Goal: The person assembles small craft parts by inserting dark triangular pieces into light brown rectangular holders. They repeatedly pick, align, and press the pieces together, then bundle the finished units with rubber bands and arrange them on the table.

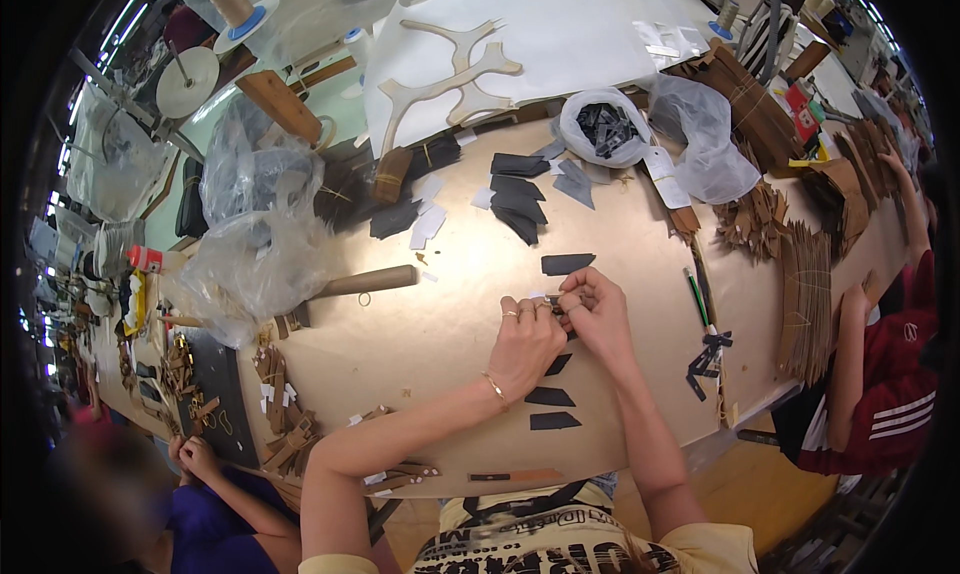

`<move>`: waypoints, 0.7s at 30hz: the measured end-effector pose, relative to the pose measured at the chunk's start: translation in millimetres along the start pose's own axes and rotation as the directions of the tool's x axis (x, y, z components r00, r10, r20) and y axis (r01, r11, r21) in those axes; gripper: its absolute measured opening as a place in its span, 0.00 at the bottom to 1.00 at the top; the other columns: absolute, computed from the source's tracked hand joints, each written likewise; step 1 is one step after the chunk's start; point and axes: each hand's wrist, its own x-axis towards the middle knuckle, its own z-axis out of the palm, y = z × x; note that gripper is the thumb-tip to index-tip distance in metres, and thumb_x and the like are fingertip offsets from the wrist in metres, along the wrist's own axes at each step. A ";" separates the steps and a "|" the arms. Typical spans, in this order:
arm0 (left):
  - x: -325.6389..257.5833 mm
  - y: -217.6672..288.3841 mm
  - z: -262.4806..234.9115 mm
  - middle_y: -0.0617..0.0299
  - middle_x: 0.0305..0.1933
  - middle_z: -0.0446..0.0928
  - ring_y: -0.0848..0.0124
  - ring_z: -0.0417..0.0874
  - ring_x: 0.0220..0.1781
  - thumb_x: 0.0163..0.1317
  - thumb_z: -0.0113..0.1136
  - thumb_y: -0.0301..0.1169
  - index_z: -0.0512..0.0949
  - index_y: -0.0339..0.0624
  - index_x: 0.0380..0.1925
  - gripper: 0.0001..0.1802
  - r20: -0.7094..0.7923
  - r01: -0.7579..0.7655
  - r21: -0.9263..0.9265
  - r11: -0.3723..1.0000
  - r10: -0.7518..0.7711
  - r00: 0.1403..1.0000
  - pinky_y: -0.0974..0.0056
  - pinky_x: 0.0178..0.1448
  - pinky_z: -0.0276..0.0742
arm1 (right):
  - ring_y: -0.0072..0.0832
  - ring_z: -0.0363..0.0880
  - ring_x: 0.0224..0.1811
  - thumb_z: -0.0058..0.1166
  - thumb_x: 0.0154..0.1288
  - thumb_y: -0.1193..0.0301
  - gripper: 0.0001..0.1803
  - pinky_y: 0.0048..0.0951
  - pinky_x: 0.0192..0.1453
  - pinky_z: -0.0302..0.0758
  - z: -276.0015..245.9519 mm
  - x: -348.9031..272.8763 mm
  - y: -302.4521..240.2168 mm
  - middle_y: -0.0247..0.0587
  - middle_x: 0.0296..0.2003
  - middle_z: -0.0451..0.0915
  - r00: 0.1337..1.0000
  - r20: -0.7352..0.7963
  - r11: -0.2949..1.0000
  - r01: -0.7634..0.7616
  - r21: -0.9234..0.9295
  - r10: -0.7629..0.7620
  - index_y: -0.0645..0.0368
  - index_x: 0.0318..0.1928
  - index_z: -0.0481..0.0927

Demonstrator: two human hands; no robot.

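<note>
As our left hand (525, 340) and right hand (598, 317) pinch a small, dark, mostly hidden piece (555, 301) midway between the bronze-coloured smooth surface's (430, 344) near and far edges, we judge it light, thin, best held by its rim. Its axis we cannot tell; flat, slant-ended charcoal strips (555, 421) alongside lie roughly parallel to the near edge.

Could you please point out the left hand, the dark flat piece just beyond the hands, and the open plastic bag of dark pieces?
Left hand (527, 347), head view: back of the hand.
Dark flat piece (568, 264), head view: middle of its face.
Open plastic bag (571, 134), head view: left rim.
</note>
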 end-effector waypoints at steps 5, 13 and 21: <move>-2.4 -3.1 0.4 0.55 0.35 0.79 0.63 0.80 0.37 0.53 0.59 0.28 0.82 0.37 0.28 0.07 0.031 -0.020 -0.041 0.999 0.021 0.999 0.52 0.54 0.73 | 0.18 0.77 0.23 0.52 0.63 0.79 0.06 0.19 0.28 0.76 -1.3 0.0 -2.3 0.33 0.27 0.77 1.000 -0.012 0.997 -0.021 0.069 0.021 0.62 0.41 0.73; -12.5 -26.2 4.3 0.56 0.44 0.80 0.64 0.79 0.48 0.55 0.58 0.24 0.83 0.38 0.39 0.12 0.097 0.073 -0.396 0.915 -0.038 0.995 0.54 0.61 0.67 | 0.21 0.81 0.26 0.47 0.67 0.75 0.14 0.20 0.32 0.79 -1.9 -1.7 -3.4 0.43 0.33 0.83 1.000 0.025 0.987 -0.004 0.158 0.000 0.68 0.50 0.75; -16.4 -53.1 13.4 0.57 0.44 0.79 0.59 0.79 0.46 0.56 0.61 0.21 0.83 0.41 0.41 0.12 0.122 0.205 -0.828 0.522 -0.188 0.975 0.56 0.56 0.70 | 0.22 0.83 0.29 0.40 0.70 0.77 0.15 0.22 0.36 0.82 2.3 -3.5 -2.0 0.45 0.36 0.85 0.997 0.038 0.995 0.068 -0.071 -0.065 0.70 0.46 0.80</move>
